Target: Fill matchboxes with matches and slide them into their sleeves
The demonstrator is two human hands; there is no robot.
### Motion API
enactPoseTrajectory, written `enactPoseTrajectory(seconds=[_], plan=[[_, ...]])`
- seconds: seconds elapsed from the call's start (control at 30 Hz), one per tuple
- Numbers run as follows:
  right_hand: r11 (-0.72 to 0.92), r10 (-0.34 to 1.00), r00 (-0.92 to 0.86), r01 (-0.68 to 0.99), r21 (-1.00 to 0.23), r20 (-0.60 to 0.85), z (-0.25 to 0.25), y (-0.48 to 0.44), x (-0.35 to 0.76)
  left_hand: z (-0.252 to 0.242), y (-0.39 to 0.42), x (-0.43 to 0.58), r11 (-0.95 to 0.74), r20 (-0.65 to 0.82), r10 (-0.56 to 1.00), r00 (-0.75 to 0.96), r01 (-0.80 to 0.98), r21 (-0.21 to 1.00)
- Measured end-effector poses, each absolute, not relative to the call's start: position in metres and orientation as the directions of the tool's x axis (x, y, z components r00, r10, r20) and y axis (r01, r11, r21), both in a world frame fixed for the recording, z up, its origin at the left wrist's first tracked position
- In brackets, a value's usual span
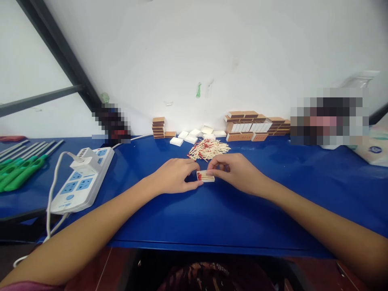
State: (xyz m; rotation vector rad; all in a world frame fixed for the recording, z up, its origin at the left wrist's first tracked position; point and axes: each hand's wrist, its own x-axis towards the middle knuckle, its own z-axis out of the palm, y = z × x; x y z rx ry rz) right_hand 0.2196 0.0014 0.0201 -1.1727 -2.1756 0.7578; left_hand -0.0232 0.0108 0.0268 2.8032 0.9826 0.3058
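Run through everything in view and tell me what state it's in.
small tray, open, matches inside
left hand, gripping the tray's left end
right hand, fingers curled at the tray, grasp unclear
loose matches, heaped
spare trays, scattered
matchboxes, stacked
power strip, adapter plugged in
green-handled tools, lying together

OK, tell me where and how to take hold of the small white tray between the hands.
Probably best to come from the left and pinch the tray lightly across its near and far long walls. It lies flat, open side up, with loose matches inside, so a low side grip should keep it level. The right hand is at its right end.
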Motion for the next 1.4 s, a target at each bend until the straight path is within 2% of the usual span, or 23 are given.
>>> enactPoseTrajectory(seconds=[0.17,0.27,0.37,0.47,0.73,0.87,1.07,1.23,1.4], plan=[[0.592,0.794,-0.543,0.583,-0.556,0.275,0.022,0.002,0.221,0.028,0.010,-0.023,-0.767,0.141,0.637,0.758,0.605,0.214],[0.602,0.792,-0.547,0.626,-0.496,0.271,0.027,0.007,0.229,0.028,0.010,-0.022,-0.768,0.134,0.636,0.760,0.607,0.205],[0.616,0.761,-0.625,0.614,-0.494,0.173,0.028,0.011,0.236,0.028,0.010,-0.022,-0.766,0.131,0.638,0.759,0.608,0.210],[0.616,0.744,-0.654,0.590,-0.521,0.139,0.023,0.012,0.235,0.027,0.010,-0.023,-0.761,0.136,0.645,0.752,0.615,0.207],[0.555,0.795,-0.593,0.624,-0.550,0.129,0.015,0.006,0.225,0.028,0.009,-0.021,-0.767,0.129,0.638,0.759,0.613,0.188],[0.536,0.821,-0.537,0.607,-0.586,0.194,0.014,0.009,0.225,0.028,0.010,-0.021,-0.765,0.128,0.641,0.757,0.615,0.192],[0.503,0.864,-0.410,0.725,-0.470,0.291,0.018,0.023,0.239,0.029,0.007,-0.022,-0.788,0.144,0.608,0.781,0.570,0.232],[0.472,0.881,-0.384,0.739,-0.481,0.275,0.006,0.033,0.234,0.030,-0.002,-0.017,-0.809,0.139,0.567,0.812,0.518,0.276],[0.487,0.856,-0.340,0.784,-0.386,0.389,-0.001,0.034,0.216,0.027,-0.004,-0.012,-0.811,0.149,0.562,0.814,0.507,0.291]])
